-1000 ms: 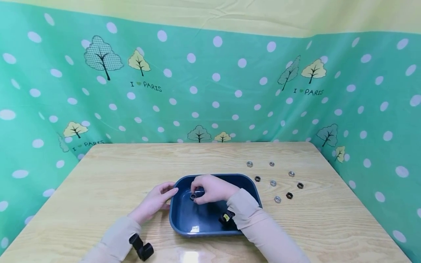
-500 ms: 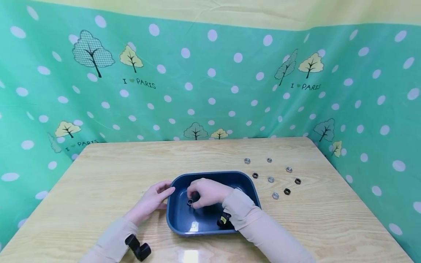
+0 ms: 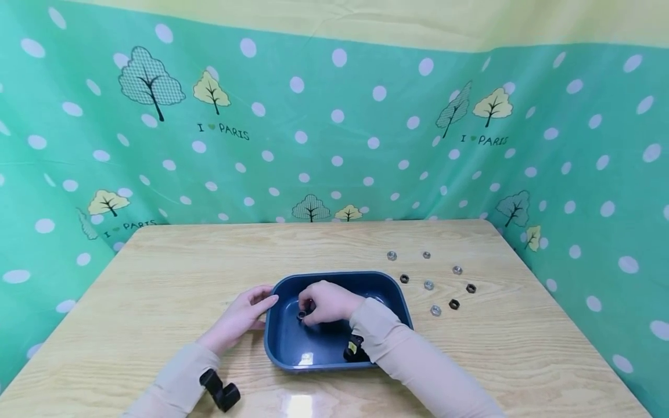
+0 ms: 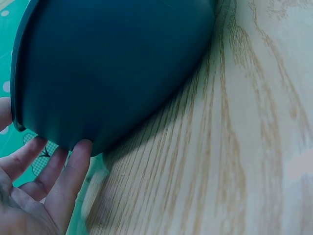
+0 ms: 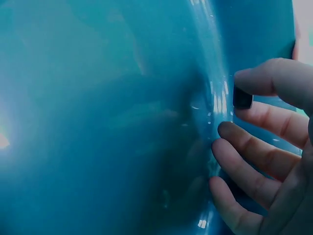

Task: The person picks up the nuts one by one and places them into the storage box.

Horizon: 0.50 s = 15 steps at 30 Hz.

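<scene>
A dark blue plastic tub (image 3: 308,346) stands on the table. My left hand (image 3: 241,318) holds its left side, thumb over the rim; in the left wrist view, the fingers (image 4: 73,178) touch the tub's outer wall. Inside the tub, toward its left end, my right hand (image 3: 330,302) pinches a black hex nut (image 3: 301,315). The right wrist view has this nut (image 5: 243,98) between thumb and index finger, close to the tub's wall, with the other fingers loosely curled below. My right forearm hides part of the tub's right side.
Right of the tub, several loose nuts lie spread on the wooden table (image 3: 209,255), some silver, such as one nut (image 3: 435,310), others black, like another nut (image 3: 454,304). A green dotted curtain (image 3: 334,145) hangs behind the table and along both sides.
My right hand has moved the nut slightly toward the near side of the tub, then a little back. The left hand has stayed at the rim. The head view has shifted slightly.
</scene>
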Each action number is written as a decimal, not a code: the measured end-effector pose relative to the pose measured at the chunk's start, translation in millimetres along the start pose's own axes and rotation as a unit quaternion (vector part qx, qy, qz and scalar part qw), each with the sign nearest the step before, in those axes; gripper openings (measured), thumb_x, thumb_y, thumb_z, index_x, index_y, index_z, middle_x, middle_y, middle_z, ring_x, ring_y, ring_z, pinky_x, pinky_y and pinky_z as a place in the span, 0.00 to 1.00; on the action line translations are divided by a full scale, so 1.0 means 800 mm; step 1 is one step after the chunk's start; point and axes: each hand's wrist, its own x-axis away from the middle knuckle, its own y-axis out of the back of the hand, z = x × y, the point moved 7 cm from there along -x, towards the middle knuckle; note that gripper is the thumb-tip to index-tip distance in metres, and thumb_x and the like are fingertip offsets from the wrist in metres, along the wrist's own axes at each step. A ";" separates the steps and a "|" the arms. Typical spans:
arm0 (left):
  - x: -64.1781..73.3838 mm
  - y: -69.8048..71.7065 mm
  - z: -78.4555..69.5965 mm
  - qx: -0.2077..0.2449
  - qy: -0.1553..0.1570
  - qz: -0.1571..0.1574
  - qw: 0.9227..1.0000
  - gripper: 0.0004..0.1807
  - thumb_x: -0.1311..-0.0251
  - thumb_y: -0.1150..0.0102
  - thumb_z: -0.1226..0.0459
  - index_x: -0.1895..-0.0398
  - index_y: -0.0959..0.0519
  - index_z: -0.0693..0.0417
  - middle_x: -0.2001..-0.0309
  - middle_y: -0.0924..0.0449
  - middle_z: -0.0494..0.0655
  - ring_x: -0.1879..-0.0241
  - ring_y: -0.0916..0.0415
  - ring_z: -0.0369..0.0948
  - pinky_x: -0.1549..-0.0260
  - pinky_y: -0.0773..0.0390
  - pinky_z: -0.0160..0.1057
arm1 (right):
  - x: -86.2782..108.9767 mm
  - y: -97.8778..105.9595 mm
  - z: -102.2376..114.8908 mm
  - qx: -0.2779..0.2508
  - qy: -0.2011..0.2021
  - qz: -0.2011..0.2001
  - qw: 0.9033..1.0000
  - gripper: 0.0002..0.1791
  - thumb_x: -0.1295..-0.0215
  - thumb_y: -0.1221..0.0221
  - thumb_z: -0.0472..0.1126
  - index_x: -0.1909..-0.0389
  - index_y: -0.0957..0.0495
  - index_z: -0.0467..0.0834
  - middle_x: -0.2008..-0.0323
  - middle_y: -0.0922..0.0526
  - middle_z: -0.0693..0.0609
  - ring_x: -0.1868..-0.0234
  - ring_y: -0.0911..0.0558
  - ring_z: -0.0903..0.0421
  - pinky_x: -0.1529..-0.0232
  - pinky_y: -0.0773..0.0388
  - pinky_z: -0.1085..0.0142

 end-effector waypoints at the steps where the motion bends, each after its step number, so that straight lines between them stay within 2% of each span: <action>1: 0.000 0.000 0.001 0.000 0.002 -0.002 1.000 0.28 0.32 0.49 0.54 0.38 0.34 0.65 0.46 0.29 0.58 0.52 0.27 0.41 0.59 0.16 0.45 | -0.001 -0.001 -0.001 0.002 -0.001 -0.002 1.000 0.06 0.46 0.33 0.40 0.73 0.22 0.48 0.76 0.25 0.60 0.77 0.28 0.66 0.76 0.31 0.77; 10: 0.003 -0.001 0.000 -0.006 0.006 -0.007 1.000 0.29 0.33 0.49 0.53 0.37 0.36 0.65 0.44 0.29 0.60 0.51 0.27 0.43 0.59 0.17 0.45 | -0.005 -0.004 -0.002 0.048 -0.016 -0.022 0.998 0.07 0.47 0.32 0.43 0.73 0.22 0.50 0.73 0.26 0.61 0.75 0.28 0.66 0.74 0.30 0.77; 15: 0.005 -0.001 -0.001 -0.005 0.004 -0.009 1.000 0.28 0.32 0.50 0.54 0.37 0.35 0.65 0.45 0.29 0.60 0.52 0.26 0.42 0.59 0.16 0.45 | -0.003 -0.001 0.005 0.111 -0.013 -0.028 0.993 0.06 0.46 0.33 0.45 0.72 0.21 0.51 0.72 0.26 0.61 0.72 0.29 0.64 0.72 0.31 0.76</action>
